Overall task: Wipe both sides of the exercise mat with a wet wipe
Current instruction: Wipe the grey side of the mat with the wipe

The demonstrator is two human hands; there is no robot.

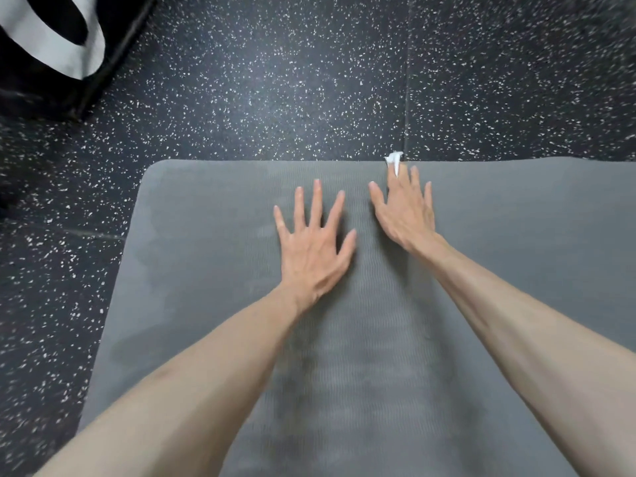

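A grey exercise mat (192, 235) lies flat on the floor, its far edge running across the middle of the view and its left corner rounded. Darker, damp-looking streaks run down its centre. My left hand (313, 246) rests palm down on the mat with fingers spread and nothing in it. My right hand (404, 211) presses flat near the far edge on a white wet wipe (394, 160); only a crumpled bit of the wipe shows beyond my fingertips, the remainder hidden under the palm.
Black rubber flooring with white speckles (275, 80) surrounds the mat, with a seam (406, 98) running away from the far edge. A black object with a white curved band (51, 39) stands at the top left corner.
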